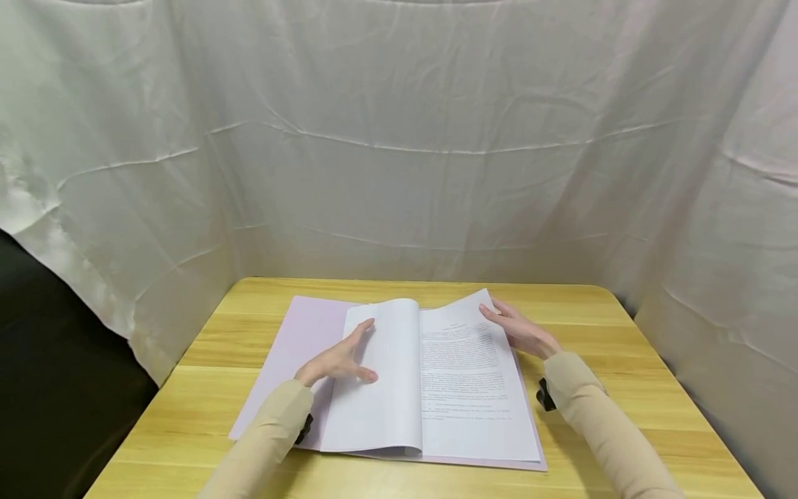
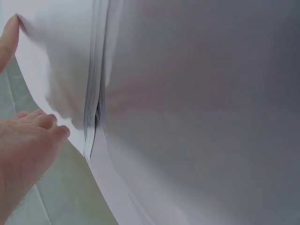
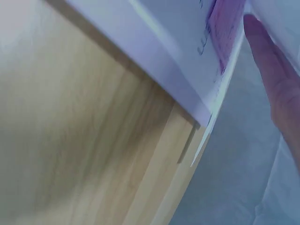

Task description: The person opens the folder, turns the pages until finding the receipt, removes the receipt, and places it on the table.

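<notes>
A lilac folder (image 1: 277,367) lies spread on the table, holding a stack of white sheets. The turned sheets (image 1: 374,423) on its left half show blank backs and curve up at the fold. My left hand (image 1: 339,358) rests on them, fingers spread and thumb apart. In the left wrist view, that hand (image 2: 30,145) is beside the stack's layered edge. On the right half lies a printed page (image 1: 464,436), its upper right corner lifted. My right hand (image 1: 520,330) pinches that corner, thumb in front and the fingers partly hidden behind the page.
The folder lies on a light wooden table (image 1: 630,409) with rounded far corners. Pale grey cloth (image 1: 405,194) hangs behind and along both sides. A dark area (image 1: 56,374) shows at the lower left. Beige sleeves (image 1: 607,423) cover both forearms, with small black devices under the wrists.
</notes>
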Tool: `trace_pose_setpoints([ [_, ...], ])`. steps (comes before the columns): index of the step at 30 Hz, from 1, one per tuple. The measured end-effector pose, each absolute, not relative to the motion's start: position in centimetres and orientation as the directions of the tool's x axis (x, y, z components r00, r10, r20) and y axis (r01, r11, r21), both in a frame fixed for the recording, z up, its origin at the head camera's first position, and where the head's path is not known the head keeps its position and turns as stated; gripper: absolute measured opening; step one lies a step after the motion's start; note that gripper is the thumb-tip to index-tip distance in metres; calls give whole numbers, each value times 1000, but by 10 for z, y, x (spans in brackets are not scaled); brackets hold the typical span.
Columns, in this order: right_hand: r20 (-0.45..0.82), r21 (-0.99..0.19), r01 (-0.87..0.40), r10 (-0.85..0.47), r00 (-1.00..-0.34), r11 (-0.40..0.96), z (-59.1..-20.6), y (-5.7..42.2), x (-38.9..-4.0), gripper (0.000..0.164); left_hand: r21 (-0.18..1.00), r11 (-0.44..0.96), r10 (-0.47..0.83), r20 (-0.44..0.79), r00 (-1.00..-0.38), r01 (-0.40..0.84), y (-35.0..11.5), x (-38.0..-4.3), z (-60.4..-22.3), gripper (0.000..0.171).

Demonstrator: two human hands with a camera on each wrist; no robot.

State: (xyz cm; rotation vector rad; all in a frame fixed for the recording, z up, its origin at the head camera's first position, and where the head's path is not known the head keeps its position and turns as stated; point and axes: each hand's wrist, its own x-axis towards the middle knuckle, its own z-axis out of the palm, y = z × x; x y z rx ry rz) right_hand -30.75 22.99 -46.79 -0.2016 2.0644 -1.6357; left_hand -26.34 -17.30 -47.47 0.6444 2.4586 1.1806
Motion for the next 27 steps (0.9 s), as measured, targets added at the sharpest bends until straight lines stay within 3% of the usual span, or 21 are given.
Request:
trace_pose_setpoints([
  [8,-256,-966,208,-467,-847,152,-464,224,-298,75,808,544,526,-116,-843,228,-172,-263,-471,117],
  [20,-142,-941,316,-703,-697,-123,-454,212,-286,84,811,540,523,-115,-844,224,-171,-264,-468,115],
  [27,-167,-940,318,-651,-740,-121,-450,199,-277,95,819,537,512,-129,-849,200,-170,-266,-464,114],
])
